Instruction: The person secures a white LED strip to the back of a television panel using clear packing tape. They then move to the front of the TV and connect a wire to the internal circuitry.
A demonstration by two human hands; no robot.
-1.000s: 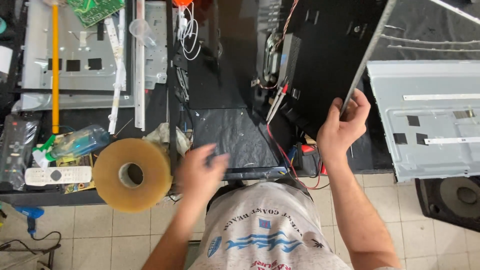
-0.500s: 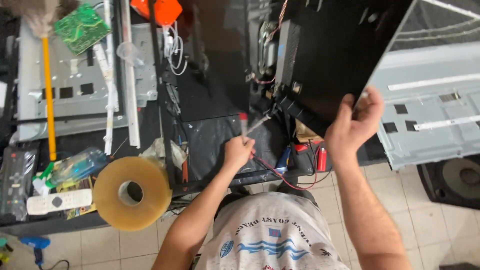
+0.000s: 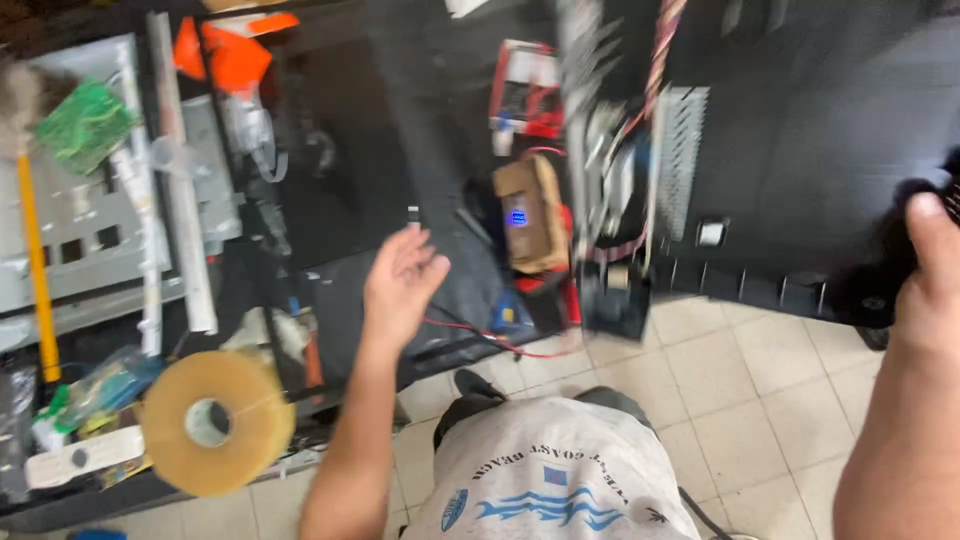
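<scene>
My right hand (image 3: 930, 275) grips the lower edge of a large black panel (image 3: 800, 150), which is lifted and tilted over the right side of the bench. My left hand (image 3: 400, 285) hovers open above the black bench top (image 3: 360, 180), fingers spread, holding nothing. Just beyond its fingertips lies a small dark tool tip (image 3: 413, 213). Under the panel's left edge I see exposed metal parts and red wires (image 3: 610, 200), and a brown box with a blue light (image 3: 525, 215). The picture is blurred by motion.
A big roll of brown tape (image 3: 215, 420) sits at the bench's near left edge. Farther left lie a green circuit board (image 3: 85, 125), a yellow rod (image 3: 35, 260), white strips (image 3: 180, 180) and an orange piece (image 3: 235, 60). Tiled floor (image 3: 740, 380) shows below.
The black panel has been lifted higher and swung over the bench by my right hand. My left hand let go of the thin tool it was touching and now hangs open.
</scene>
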